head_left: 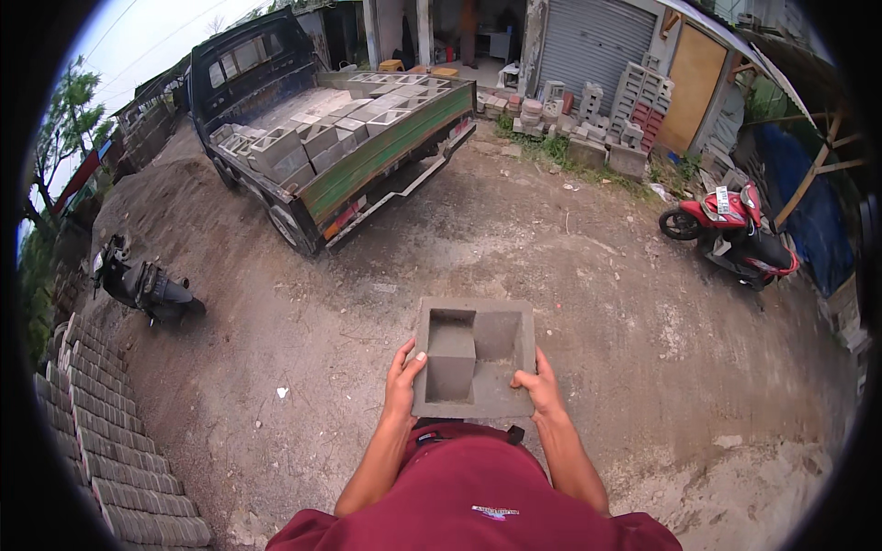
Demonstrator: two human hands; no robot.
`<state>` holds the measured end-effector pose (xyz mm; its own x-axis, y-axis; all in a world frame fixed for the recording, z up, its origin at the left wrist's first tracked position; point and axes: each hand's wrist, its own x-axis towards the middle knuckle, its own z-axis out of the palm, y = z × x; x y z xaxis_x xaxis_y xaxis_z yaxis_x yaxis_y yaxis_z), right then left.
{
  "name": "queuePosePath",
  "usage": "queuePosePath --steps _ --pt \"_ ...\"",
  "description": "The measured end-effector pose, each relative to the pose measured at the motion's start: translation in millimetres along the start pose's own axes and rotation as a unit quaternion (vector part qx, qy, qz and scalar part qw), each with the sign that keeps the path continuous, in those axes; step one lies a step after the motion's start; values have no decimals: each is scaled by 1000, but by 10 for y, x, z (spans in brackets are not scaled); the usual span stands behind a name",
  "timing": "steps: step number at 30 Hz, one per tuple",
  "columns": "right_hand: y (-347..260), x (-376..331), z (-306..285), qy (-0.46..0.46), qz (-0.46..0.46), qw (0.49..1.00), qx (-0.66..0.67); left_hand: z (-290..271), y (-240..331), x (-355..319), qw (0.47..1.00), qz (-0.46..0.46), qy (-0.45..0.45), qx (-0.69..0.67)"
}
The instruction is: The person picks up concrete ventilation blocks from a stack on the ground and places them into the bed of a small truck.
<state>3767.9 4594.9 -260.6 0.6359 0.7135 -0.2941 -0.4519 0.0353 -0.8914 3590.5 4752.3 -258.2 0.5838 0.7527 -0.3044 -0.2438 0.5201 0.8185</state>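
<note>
A grey concrete block (503, 398) with square recesses is held level in front of my waist. My left hand (401, 378) grips its left side, the thumb lying on the rim. On the opposite side my right hand (540, 384) is closed round the edge, its thumb hooked over the top. The fingers beneath the block are partly hidden. Ahead and to the left stands a pickup truck with a green tailgate (390, 151). Its bed carries many similar grey blocks (319, 140), stacked close together.
A dark motorbike (142, 285) is parked at the left, a red one (735, 230) at the right. Rows of stacked concrete pieces (129, 450) line the lower left. More blocks (640, 96) are piled by a roller shutter (593, 50). The ground (570, 275) is bare dirt.
</note>
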Motion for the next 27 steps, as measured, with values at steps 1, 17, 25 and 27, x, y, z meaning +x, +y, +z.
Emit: queuePosePath --steps 1,17,25,27 --pt "-67 363 -57 -1 -5 1000 -2 111 -6 369 1000 2 -9 -3" --pt "-1411 5407 -888 26 -6 999 32 2049 110 5376 998 1 -18 53" --pt "-2282 8205 -1488 -25 -9 999 -27 3227 -25 7875 999 41 18 -24" --pt "-2513 8793 -1561 -35 -3 999 -32 3443 -6 8327 998 44 40 -31"
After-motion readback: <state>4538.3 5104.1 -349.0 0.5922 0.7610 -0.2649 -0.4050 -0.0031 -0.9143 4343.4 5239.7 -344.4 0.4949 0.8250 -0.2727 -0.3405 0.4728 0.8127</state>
